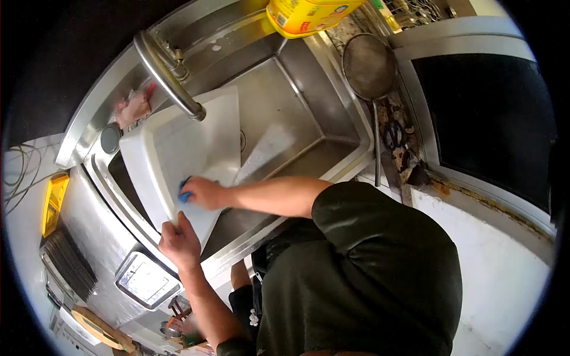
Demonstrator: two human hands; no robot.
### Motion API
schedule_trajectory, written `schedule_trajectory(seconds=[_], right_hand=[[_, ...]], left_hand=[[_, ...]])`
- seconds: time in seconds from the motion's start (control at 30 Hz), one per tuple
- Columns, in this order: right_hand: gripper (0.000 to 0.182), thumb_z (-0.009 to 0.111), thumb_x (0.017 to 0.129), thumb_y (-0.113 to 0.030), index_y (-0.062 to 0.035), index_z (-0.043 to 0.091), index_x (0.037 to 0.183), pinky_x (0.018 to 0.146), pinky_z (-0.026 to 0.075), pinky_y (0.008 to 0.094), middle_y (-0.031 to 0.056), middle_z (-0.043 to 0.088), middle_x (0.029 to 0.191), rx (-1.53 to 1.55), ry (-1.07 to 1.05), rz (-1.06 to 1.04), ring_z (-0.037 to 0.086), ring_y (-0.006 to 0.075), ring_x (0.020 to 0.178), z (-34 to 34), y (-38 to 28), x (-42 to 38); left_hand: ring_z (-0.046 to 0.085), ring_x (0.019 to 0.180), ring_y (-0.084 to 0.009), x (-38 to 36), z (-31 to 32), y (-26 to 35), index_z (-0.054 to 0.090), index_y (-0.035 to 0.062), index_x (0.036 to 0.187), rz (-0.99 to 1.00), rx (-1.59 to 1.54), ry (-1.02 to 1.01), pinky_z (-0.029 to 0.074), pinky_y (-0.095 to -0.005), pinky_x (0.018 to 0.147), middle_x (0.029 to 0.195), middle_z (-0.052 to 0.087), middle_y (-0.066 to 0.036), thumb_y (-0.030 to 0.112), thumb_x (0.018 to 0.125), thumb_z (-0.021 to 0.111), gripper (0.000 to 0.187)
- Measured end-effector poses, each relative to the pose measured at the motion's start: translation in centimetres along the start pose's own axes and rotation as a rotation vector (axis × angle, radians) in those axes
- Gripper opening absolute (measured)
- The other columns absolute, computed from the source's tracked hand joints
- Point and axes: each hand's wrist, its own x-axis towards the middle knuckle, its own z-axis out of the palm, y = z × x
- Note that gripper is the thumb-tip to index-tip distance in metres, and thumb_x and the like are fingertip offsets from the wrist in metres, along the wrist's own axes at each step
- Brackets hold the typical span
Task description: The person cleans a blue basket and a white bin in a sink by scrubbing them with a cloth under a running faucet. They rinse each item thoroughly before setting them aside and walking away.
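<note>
A white plastic tub [190, 142] rests tilted in the metal sink [332, 89], its near rim toward me. My left hand [180, 242] is closed on the corner of its rim. My right hand [208, 194] presses a blue scrubbing pad [184, 190] against the inner face of the tub, fingers wrapped round it. Much of the pad is hidden under the fingers. Above the tub hangs the curved metal faucet [172, 77], with its spout end over the tub.
A yellow container [309, 15] stands at the sink's far edge. On the right ledge lie a round strainer [369, 66] with a long handle and dark scissors [394, 135]. A pinkish cloth [133, 110] sits behind the faucet. A bright screen device [147, 280] lies on the left counter.
</note>
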Motion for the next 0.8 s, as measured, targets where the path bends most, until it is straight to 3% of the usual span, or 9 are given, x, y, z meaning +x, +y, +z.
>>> schedule_trajectory(seconds=[0.07,0.1,0.2,0.3,0.37,0.4,0.5,0.7,0.8], right_hand=[[0.025,0.059,0.076,-0.012,-0.0022,0.061,0.099,0.083,0.043,0.0442,0.0195,0.060,0.099,0.194,0.106,-0.040,0.055,0.0387,0.095,1.8,-5.0,0.0],[0.025,0.058,0.076,-0.013,-0.0026,0.059,0.099,0.082,0.043,0.0438,0.0183,0.058,0.100,0.442,-0.045,-0.044,0.054,0.0375,0.093,2.0,-7.0,-0.5],[0.020,0.059,0.076,-0.014,-0.0038,0.059,0.093,0.082,0.043,0.0398,0.0161,0.057,0.101,0.186,-0.036,-0.296,0.054,0.0345,0.095,2.8,-6.4,-1.5],[0.034,0.062,0.078,-0.034,-0.0280,0.063,0.111,0.094,0.034,0.0524,0.0102,0.048,0.126,-0.305,-0.016,-0.187,0.044,0.0365,0.112,1.2,-1.5,-3.5],[0.038,0.061,0.080,-0.036,-0.0337,0.059,0.117,0.094,0.031,0.0581,0.0093,0.045,0.130,-0.575,-0.018,-0.087,0.041,0.0365,0.115,-0.5,3.3,-3.1],[0.041,0.060,0.079,-0.035,-0.0298,0.058,0.120,0.100,0.026,0.0593,0.0105,0.043,0.133,-0.592,-0.094,0.038,0.036,0.0387,0.122,-1.4,5.6,-2.4],[0.041,0.055,0.081,-0.016,-0.0231,0.056,0.121,0.097,0.037,0.0531,0.0144,0.042,0.134,-0.673,-0.158,0.339,0.038,0.0405,0.122,-5.1,9.0,-0.6],[0.032,0.055,0.075,-0.008,-0.0101,0.056,0.106,0.086,0.044,0.0500,0.0203,0.050,0.113,-0.564,0.317,0.598,0.050,0.0396,0.105,-2.9,8.7,1.7],[0.028,0.058,0.074,-0.009,-0.0097,0.059,0.102,0.081,0.046,0.0447,0.0188,0.055,0.103,-0.340,0.235,0.364,0.055,0.0377,0.095,0.3,6.0,1.6]], left_hand=[[0.045,0.039,-0.0262,-0.4,0.7,-0.8,0.039,0.0042,0.060,0.047,-0.087,0.065,0.038,-0.0338,0.040,0.048,0.045,-0.013,0.014,0.082,0.068,0.038],[0.046,0.039,-0.0262,-0.6,0.8,-1.1,0.039,0.0043,0.060,0.067,-0.096,0.073,0.038,-0.0337,0.040,0.048,0.045,-0.013,0.014,0.083,0.068,0.038],[0.047,0.040,-0.0283,-0.5,0.9,-1.4,0.039,0.0042,0.060,0.050,-0.094,0.077,0.039,-0.0350,0.041,0.048,0.046,-0.013,0.016,0.084,0.067,0.038],[0.047,0.041,-0.0302,-1.1,2.0,-4.1,0.038,0.0039,0.060,0.037,-0.014,0.126,0.038,-0.0363,0.041,0.048,0.046,-0.014,0.018,0.085,0.066,0.040],[0.046,0.041,-0.0301,-1.3,2.1,-4.2,0.037,0.0039,0.059,0.014,0.017,0.170,0.038,-0.0364,0.040,0.048,0.046,-0.014,0.019,0.085,0.066,0.041],[0.046,0.041,-0.0301,-1.5,2.1,-4.2,0.037,0.0039,0.059,-0.001,0.032,0.194,0.038,-0.0365,0.040,0.048,0.046,-0.015,0.020,0.086,0.065,0.042],[0.042,0.040,-0.0247,-1.6,2.2,-4.7,0.036,0.0040,0.059,-0.055,0.003,0.194,0.036,-0.0351,0.040,0.047,0.045,-0.012,0.021,0.086,0.066,0.044],[0.032,0.044,-0.0187,-1.2,2.7,-4.6,0.031,0.0044,0.060,-0.074,-0.095,0.214,0.032,-0.0318,0.041,0.047,0.038,-0.009,0.023,0.087,0.065,0.047],[0.030,0.044,-0.0187,-1.2,2.5,-5.4,0.031,0.0046,0.061,-0.063,-0.074,0.218,0.032,-0.0319,0.041,0.047,0.036,-0.009,0.024,0.087,0.065,0.048]])
